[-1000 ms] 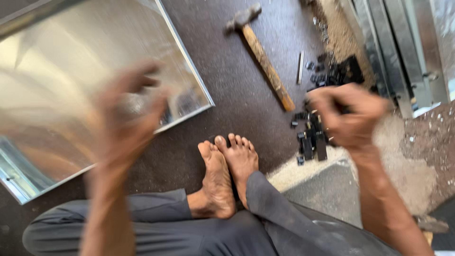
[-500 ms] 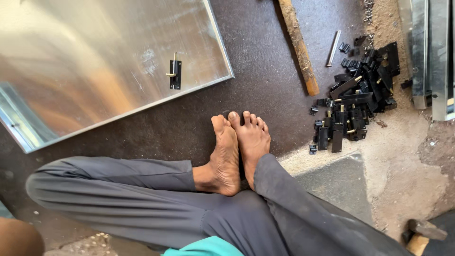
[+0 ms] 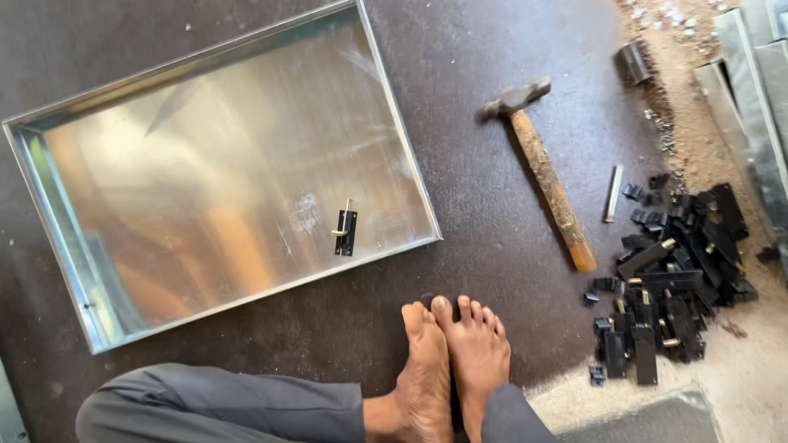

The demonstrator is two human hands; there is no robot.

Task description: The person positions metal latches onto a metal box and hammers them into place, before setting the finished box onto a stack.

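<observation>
Two Bare Feet, No Hand in Sight Beside a Latch on a Metal Tray

Neither hand appears in the head view, so whether the left or the right hand is open, closed or gripping anything cannot be told. Only the person's two bare feet (image 3: 454, 361) show, pressed side by side at the bottom edge, with grey trouser legs (image 3: 222, 406) folded to either side.

Just beyond the toes lies a shallow rectangular tray of shiny sheet metal (image 3: 57, 213), its raised rim turned up, set at a slight angle on the dark brown floor mat (image 3: 484, 213). On the tray's floor, close to its near right corner, sits a small black sliding bolt latch with a brass-coloured pin (image 3: 345, 232), standing roughly lengthwise toward the feet.

Right of the tray, well apart from it, a hammer with a worn wooden handle and a dark steel head (image 3: 544, 176) lies flat on the mat, head pointing away from the person. Beside its handle rests a short, thin silver metal strip (image 3: 613, 194). Farther right, a loose heap of black latch parts with brass-coloured tips (image 3: 673, 287) spills from the mat's edge onto sandy ground. Long grey metal channel sections (image 3: 751, 90) run along the upper right corner.
</observation>
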